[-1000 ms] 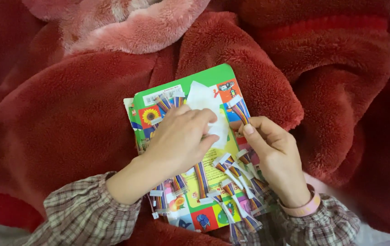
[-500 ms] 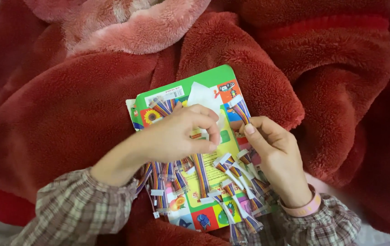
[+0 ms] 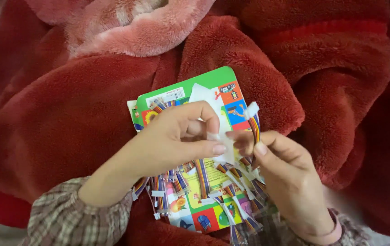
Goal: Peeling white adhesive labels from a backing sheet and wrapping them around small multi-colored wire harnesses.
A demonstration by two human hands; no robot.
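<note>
left hand point(image 3: 176, 141): pinches white connector point(image 3: 214, 135) | right hand point(image 3: 286, 173): grips striped cable point(image 3: 255, 130) | book point(image 3: 186, 91) beneath | tip: keep ends aligned, press straight

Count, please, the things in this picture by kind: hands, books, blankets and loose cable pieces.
Hands: 2, the left hand and the right hand
Picture book: 1
Red blanket: 1
Rainbow cable pieces: many, too overlapped to count
Total without cables: 4

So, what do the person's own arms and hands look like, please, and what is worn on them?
Both hands are bare, without gloves or rings that I can see. The left hand comes out of a loose checked sleeve in brown, grey and white. The right hand has a pink band at the wrist, with a similar checked sleeve behind it. The fingernails are short and unpainted.
</note>
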